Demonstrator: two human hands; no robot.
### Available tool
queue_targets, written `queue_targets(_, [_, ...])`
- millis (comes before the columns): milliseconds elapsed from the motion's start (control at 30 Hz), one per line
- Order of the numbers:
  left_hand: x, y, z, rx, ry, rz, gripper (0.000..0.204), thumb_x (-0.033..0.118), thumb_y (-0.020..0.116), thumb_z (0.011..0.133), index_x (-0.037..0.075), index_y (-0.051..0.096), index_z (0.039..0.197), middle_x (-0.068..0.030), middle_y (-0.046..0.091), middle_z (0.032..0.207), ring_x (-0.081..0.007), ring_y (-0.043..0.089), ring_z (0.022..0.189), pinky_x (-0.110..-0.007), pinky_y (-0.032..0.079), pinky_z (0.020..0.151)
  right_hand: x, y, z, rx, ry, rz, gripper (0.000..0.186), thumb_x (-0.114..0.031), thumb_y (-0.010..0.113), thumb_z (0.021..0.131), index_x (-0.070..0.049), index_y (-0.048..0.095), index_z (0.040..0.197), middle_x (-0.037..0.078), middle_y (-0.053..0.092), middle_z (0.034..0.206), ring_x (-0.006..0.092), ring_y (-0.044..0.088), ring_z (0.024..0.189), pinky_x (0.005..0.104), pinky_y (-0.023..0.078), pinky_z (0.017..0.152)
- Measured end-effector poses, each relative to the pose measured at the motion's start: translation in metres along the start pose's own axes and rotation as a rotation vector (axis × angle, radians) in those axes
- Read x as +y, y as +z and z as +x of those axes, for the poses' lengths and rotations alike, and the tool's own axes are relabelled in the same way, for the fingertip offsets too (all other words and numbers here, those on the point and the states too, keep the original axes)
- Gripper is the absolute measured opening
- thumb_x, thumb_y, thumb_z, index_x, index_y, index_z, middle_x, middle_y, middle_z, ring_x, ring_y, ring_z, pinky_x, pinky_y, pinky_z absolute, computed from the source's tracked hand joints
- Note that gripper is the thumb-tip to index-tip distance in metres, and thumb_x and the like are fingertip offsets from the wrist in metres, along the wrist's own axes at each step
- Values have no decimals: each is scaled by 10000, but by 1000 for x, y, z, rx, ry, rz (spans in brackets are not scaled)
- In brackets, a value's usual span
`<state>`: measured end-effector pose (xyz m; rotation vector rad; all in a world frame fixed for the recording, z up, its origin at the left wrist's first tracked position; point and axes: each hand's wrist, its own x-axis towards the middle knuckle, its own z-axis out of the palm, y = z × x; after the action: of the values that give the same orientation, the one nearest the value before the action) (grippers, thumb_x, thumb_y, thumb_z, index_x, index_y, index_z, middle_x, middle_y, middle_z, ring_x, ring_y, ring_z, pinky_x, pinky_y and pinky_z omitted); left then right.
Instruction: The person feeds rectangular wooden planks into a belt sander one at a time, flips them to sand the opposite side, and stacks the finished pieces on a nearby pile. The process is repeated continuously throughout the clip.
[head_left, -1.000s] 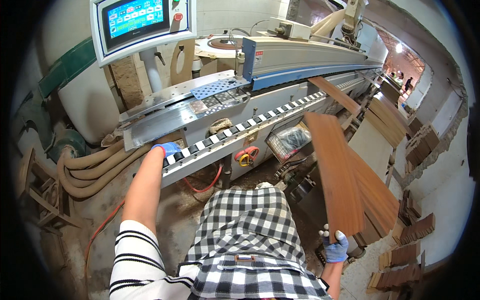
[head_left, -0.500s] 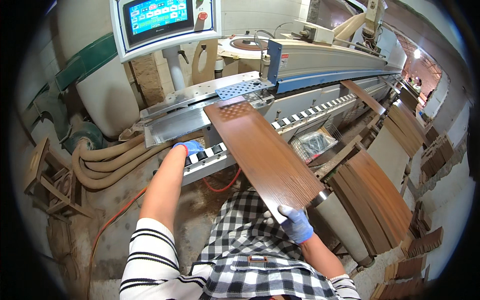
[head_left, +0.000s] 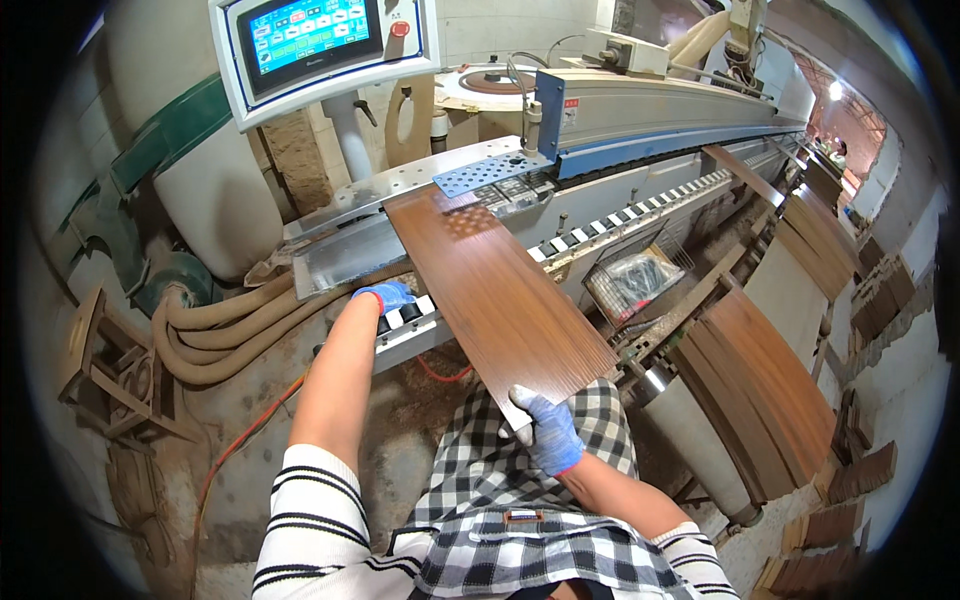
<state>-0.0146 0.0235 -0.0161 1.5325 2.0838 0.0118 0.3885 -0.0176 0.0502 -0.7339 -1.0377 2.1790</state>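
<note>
My right hand (head_left: 543, 430), in a blue glove with pale fingertips, grips the near end of a long brown wood-grain board (head_left: 485, 295). The board slants away across a rail of black-and-white rollers (head_left: 635, 210), with its far end at the perforated blue plate (head_left: 480, 175) beside the metal infeed table (head_left: 345, 265). My left hand (head_left: 383, 298), also gloved in blue, is curled on the roller rail just left of the board; its fingertips are partly hidden.
A control screen (head_left: 318, 45) stands upper left. The long machine (head_left: 650, 105) recedes rightward. Stacked brown boards (head_left: 750, 390) lie at right, near a wire basket (head_left: 640, 275). Hoses (head_left: 205, 365) and a wooden stool (head_left: 100, 355) are at left. People (head_left: 835, 150) are in the far background.
The board in my right hand has swung left and forward from the right side, so it now crosses the rail to the perforated plate. My left hand stayed on the rail.
</note>
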Motion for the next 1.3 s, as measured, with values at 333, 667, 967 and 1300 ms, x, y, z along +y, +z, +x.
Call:
queue_targets(333, [-13, 3, 7, -5, 161, -88, 407, 211, 517, 866, 63, 541, 1244, -111, 590, 1210, -234, 535, 1085, -341, 378, 970, -12, -23, 14, 148, -42, 126, 313, -142, 643, 804, -26, 525, 1070, 84, 599, 918, 179, 617, 693, 293, 531, 467])
queue_targets(667, [-15, 7, 11, 29, 124, -191, 368, 209, 526, 870, 78, 573, 1210, -84, 617, 1151, -211, 547, 1032, -330, 400, 935, -53, -81, 50, 334, -154, 81, 346, -214, 660, 783, -92, 548, 1087, 49, 628, 928, 179, 614, 772, 325, 499, 501])
queue_targets(967, [19, -9, -19, -100, -102, -329, 460, 390, 512, 861, 118, 565, 1228, -105, 580, 1218, -255, 549, 1098, -360, 410, 951, -104, -132, 80, 525, -195, 14, 379, -314, 680, 794, -140, 545, 1103, 26, 630, 940, 165, 611, 770, 333, 504, 498])
queue_targets(1300, [-36, 7, 5, -14, -109, -365, 345, 303, 506, 860, 80, 644, 1084, -55, 656, 960, -184, 572, 864, -344, 458, 813, -140, -217, 1, 615, -412, -210, 272, -287, 510, 934, -54, 618, 1026, 116, 658, 863, 160, 579, 576, 274, 504, 605])
